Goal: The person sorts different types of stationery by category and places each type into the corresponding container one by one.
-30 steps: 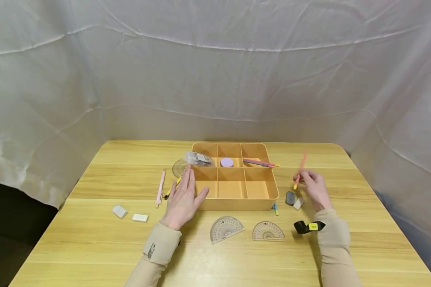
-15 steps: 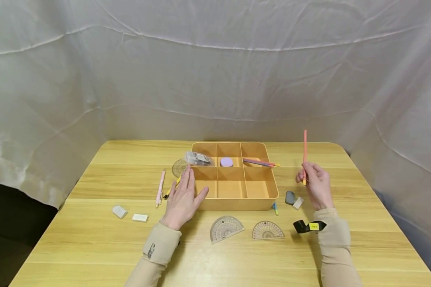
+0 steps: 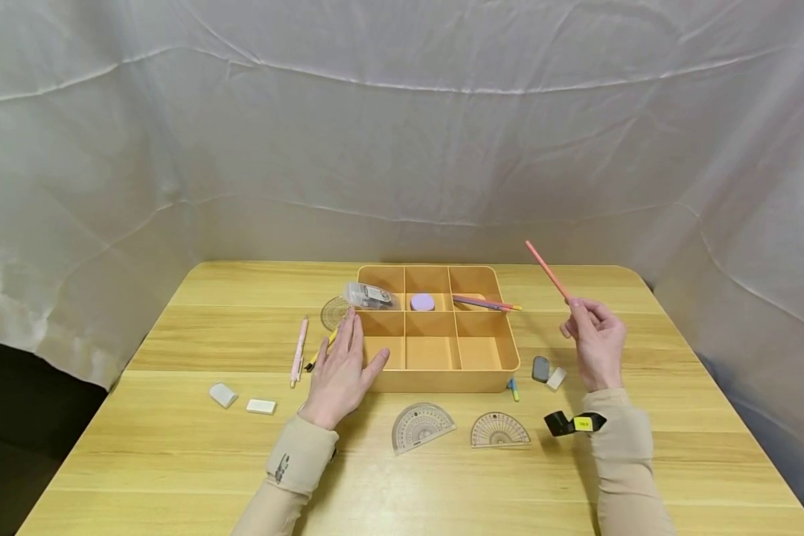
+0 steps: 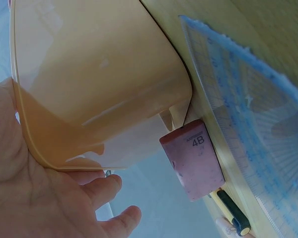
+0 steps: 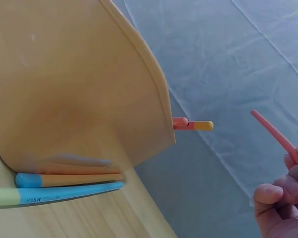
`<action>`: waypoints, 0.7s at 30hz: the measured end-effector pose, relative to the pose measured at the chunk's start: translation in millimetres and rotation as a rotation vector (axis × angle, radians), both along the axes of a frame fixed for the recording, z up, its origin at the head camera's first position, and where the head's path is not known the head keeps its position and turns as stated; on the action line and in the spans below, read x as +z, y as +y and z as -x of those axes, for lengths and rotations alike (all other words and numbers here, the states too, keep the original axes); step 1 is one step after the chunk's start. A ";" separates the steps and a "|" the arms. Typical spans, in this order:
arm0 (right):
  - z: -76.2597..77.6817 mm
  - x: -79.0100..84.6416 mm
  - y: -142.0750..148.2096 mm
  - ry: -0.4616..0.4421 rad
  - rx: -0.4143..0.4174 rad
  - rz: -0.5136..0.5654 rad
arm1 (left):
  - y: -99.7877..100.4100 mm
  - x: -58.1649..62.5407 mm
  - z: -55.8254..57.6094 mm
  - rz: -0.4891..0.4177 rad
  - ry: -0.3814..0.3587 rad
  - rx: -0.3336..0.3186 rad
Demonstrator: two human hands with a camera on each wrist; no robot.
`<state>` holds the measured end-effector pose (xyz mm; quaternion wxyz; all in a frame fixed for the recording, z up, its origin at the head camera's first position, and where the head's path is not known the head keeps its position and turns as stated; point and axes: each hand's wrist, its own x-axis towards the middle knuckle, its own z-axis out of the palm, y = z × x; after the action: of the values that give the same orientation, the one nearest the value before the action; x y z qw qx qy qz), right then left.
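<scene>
My left hand [image 3: 339, 376] rests on the left side of an orange six-compartment box [image 3: 435, 381], fingers straight, thumb over its rim. In the left wrist view an eraser marked 4B [image 4: 192, 161] lies beside the box, with a clear protractor [image 4: 258, 104] nearby. My right hand [image 3: 598, 342], raised right of the box, pinches a slim pink pencil-like stick [image 3: 547, 269] that slants up to the left; its lower end is hidden in the fingers. Inside the box are a clear plastic case [image 3: 371, 296], a round purple item [image 3: 423, 302] and pencil-like sticks [image 3: 485, 304] jutting over the right rim.
Two protractors, one larger [image 3: 423, 429] and one smaller [image 3: 500, 430], lie before the box. Blue sticks [image 5: 69, 193] lie against its right side. A grey eraser [image 3: 540, 368] and a white one [image 3: 556, 379] are at right; white erasers [image 3: 261, 406] and a pink pen [image 3: 299, 350] at left.
My right hand has lifted the pink stick up from low beside the grey eraser, and the stick's top has swung to the left. The left hand stays in place.
</scene>
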<state>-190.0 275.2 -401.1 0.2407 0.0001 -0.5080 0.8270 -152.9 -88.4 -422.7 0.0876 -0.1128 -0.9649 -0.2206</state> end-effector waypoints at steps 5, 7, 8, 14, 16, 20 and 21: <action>1.2 -0.4 -2.7 0.038 -0.103 -0.084 | 0.2 -0.6 0.5 0.002 0.013 -0.004; 0.9 -0.6 -3.8 0.049 -0.139 -0.130 | 0.1 -1.0 0.7 0.003 0.020 -0.005; 0.7 -0.7 -4.3 0.055 -0.152 -0.151 | 0.0 -0.8 0.4 0.002 0.021 -0.004; -0.5 -1.2 -10.1 0.077 -0.175 -0.290 | -0.2 0.1 -0.4 -0.003 0.014 0.001; -1.4 -1.1 -13.0 0.069 -0.160 -0.336 | -0.2 0.0 -0.4 -0.009 0.010 0.001; -2.6 -0.6 -18.1 0.062 -0.104 -0.404 | -0.3 -0.5 -0.4 -0.012 0.002 -0.002; -2.7 -0.5 -19.2 0.059 -0.098 -0.424 | -0.2 -0.4 -0.5 -0.012 0.002 -0.002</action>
<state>-187.4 256.0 -401.7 0.2901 0.0502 -0.6625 0.6887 -152.4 -88.6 -423.2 0.0888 -0.1134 -0.9633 -0.2265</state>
